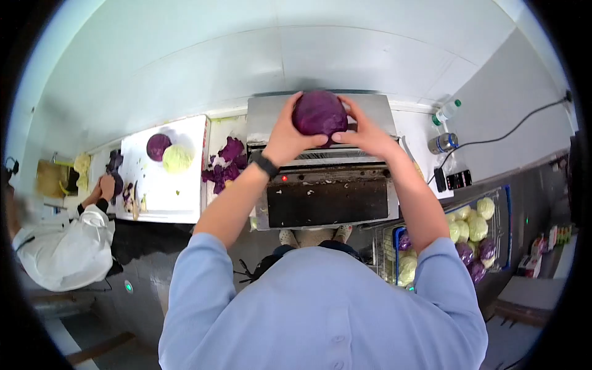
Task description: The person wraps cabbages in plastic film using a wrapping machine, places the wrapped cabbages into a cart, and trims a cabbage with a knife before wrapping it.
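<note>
A whole red cabbage (319, 116) is between my two hands, above the back part of a metal machine (265, 120). My left hand (288, 134) wraps its left side, thumb along the lower front. From the right, my right hand (367, 131) grips it with the thumb at the lower edge and fingers behind. Below the cabbage, the machine has a slotted strip and a dark front plate (327, 203) with small scraps on it. A small red light (285, 178) glows on its front left.
Loose red cabbage leaves (227, 165) lie left of the machine. A white board (163, 197) bears a red and a green cabbage. A co-worker (68, 246) stands far left. To the right are a bottle (446, 112), a jar (443, 143), a phone (459, 179), a cable and a cart (507, 228) of wrapped cabbages.
</note>
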Tool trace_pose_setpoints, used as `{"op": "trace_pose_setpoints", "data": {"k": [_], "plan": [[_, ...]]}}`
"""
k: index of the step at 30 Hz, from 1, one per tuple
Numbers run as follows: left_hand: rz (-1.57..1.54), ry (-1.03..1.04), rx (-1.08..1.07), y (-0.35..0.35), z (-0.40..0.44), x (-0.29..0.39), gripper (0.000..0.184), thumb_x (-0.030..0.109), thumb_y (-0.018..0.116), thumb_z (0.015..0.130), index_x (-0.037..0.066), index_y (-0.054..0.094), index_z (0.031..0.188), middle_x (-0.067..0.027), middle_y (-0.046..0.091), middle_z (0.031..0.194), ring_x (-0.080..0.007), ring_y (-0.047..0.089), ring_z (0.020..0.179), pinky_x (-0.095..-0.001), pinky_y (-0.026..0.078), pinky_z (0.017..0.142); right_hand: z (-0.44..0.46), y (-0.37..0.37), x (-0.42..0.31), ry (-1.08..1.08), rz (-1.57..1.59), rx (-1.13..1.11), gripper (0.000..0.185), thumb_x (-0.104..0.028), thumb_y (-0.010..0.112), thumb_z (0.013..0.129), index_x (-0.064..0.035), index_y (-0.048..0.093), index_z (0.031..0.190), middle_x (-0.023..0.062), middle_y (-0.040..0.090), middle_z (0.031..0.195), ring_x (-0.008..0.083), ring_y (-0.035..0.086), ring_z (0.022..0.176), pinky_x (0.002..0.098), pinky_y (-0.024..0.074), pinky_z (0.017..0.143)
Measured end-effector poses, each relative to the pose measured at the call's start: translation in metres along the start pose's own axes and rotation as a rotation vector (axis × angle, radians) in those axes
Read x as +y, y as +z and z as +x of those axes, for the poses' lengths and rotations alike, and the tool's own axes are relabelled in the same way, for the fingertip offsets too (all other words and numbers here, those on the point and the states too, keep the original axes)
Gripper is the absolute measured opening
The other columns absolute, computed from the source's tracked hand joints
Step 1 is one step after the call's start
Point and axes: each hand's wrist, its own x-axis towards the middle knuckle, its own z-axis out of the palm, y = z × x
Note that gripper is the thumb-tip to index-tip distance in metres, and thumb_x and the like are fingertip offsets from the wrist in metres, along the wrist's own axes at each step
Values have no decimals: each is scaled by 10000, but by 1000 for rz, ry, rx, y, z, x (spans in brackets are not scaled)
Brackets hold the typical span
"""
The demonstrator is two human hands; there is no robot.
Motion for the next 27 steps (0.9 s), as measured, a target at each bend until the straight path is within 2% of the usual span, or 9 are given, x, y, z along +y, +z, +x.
{"op": "trace_pose_setpoints", "data": {"k": [1, 5, 8, 12, 15, 18, 21, 24, 27], "plan": [[48, 5, -26, 2, 16, -15, 1152, 265, 963, 615, 16, 295, 1521, -210, 478, 1432, -316, 487, 1340, -411, 401, 1141, 18, -5, 9, -15, -100, -47, 1095, -309, 866, 808, -110, 152, 1614, 272, 403, 1512, 348, 447, 1384, 431, 475, 1059], [283, 41, -147, 14, 55, -64, 1228, 327, 966, 599, 44, 245, 1551, -252, 363, 1483, -383, 406, 1385, -439, 371, 1168, 55, -28, 55, 27, -31, -86, 1179, -65, 881, 700, -140, 152, 1624, 234, 415, 1488, 312, 483, 1333, 414, 451, 1095], [261, -37, -178, 25, 64, -73, 1255, 330, 963, 598, 68, 210, 1567, -254, 284, 1510, -405, 369, 1402, -451, 364, 1176, 61, -41, 77, -16, -59, -108, 1189, -47, 884, 678, -141, 167, 1622, 233, 418, 1485, 290, 474, 1343, 423, 445, 1104], [305, -19, -186, 40, 58, -75, 1263, 312, 963, 594, 80, 200, 1574, -253, 261, 1516, -421, 406, 1374, -453, 363, 1181, 56, -46, 91, -47, -119, -137, 1182, -62, 896, 658, -134, 198, 1608, 180, 401, 1531, 305, 456, 1369, 441, 430, 1116], [381, 45, -187, 47, 48, -76, 1159, 296, 931, 660, 77, 237, 1562, -247, 283, 1517, -409, 423, 1368, -450, 374, 1170, 50, -46, 93, -64, -276, -96, 1161, -85, 913, 644, -109, 231, 1583, 180, 396, 1547, 352, 476, 1360, 438, 419, 1127], [221, 117, -228, 37, 58, -81, 920, 280, 841, 795, 62, 326, 1526, -237, 384, 1479, -391, 433, 1374, -456, 391, 1145, 40, -47, 86, -39, -477, -27, 1167, -124, 935, 621, -85, 249, 1564, 217, 396, 1537, 384, 493, 1348, 427, 411, 1132], [199, -40, -199, 32, 61, -87, 712, 258, 714, 939, 76, 346, 1520, -206, 433, 1486, -337, 402, 1414, -453, 357, 1162, 38, -50, 96, -42, -542, -17, 1185, -162, 942, 615, -67, 239, 1565, 241, 390, 1532, 402, 506, 1328, 415, 411, 1127], [61, -116, -163, 33, 56, -97, 610, 276, 645, 991, 44, 379, 1488, -206, 484, 1458, -331, 433, 1397, -444, 360, 1156, 34, -43, 91, -83, -508, 13, 1198, -163, 934, 602, -79, 237, 1573, 271, 456, 1458, 426, 481, 1343, 433, 423, 1124], [125, -94, -85, 37, 47, -101, 559, 275, 600, 1014, 15, 393, 1463, -195, 518, 1427, -318, 472, 1362, -428, 382, 1133, 39, -39, 80, -155, -498, 19, 1181, -188, 933, 610, -80, 253, 1569, 266, 458, 1448, 425, 484, 1337, 432, 424, 1128]]}}
